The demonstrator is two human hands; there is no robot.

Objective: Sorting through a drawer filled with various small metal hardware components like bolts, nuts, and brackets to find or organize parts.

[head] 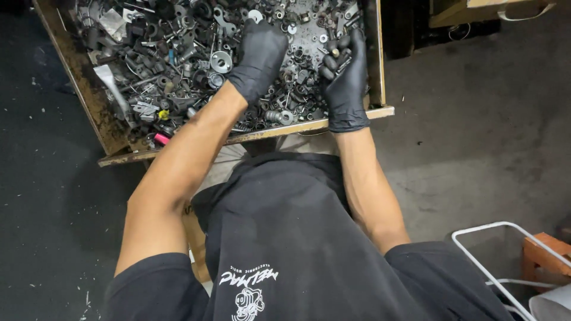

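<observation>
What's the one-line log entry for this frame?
left hand: flat on loose hardware | right hand: cupped, holding small metal parts | tray: full of nuts, washers, bolts

1. Gloved hands: 2, a left hand point(257, 56) and a right hand point(345, 77), both in black gloves.
2. Wooden tray point(83, 77): 1.
3. Loose metal hardware point(178, 65) (nuts, washers, bolts): too many and too small to count.
4. Pink item point(161, 139) at tray's near edge: 1.
5. Yellow bit point(163, 114): 1.
6. White wire frame point(493, 273): 1.
7. Orange wooden piece point(544, 252): 1.
</observation>
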